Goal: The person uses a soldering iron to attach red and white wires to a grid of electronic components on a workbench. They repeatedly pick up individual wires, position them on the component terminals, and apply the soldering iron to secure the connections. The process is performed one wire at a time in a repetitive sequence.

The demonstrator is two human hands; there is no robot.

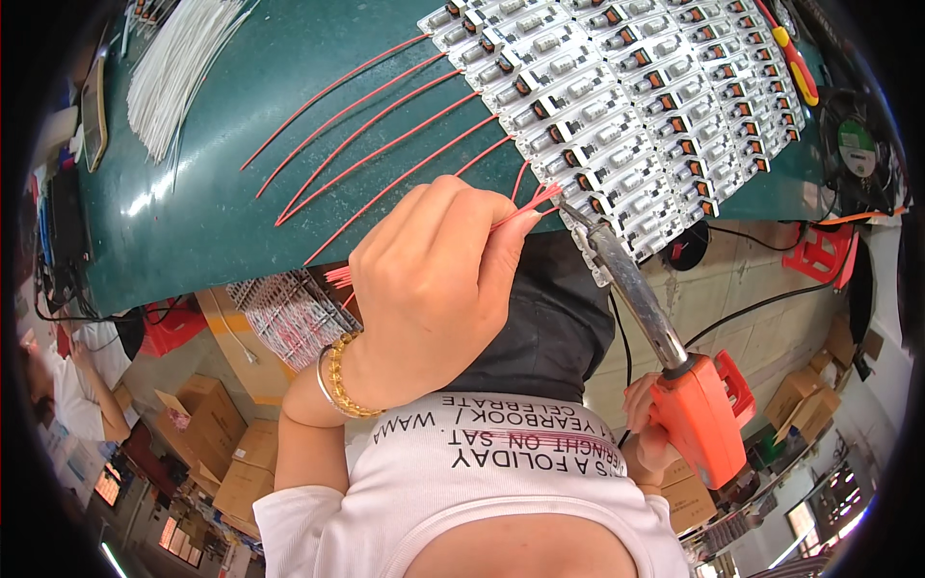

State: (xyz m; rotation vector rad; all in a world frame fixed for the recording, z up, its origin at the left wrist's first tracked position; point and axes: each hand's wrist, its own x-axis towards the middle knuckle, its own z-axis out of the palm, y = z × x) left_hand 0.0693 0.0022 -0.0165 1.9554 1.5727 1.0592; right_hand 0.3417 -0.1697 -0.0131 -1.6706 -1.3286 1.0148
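Note:
My left hand (429, 279) is closed in a pinch on a small bundle of red wires (520, 210), their tips at the near edge of a panel of white circuit boards (624, 130). The bundle's other ends poke out behind the palm. My right hand (647, 424), partly hidden, grips an orange soldering gun (703, 424). Its metal barrel slants up to the left, and the tip meets the panel edge beside the wire tips. Several single red wires (376, 116) run from the panel's left edge across the green tabletop (289, 39).
A bundle of white wires (178, 82) lies at the far left. A red and yellow screwdriver (796, 67) rests right of the panel. Below the table edge are more wired boards (294, 323), a red stool (819, 252), black cables and cardboard boxes (202, 414). Another person (92, 390) is at left.

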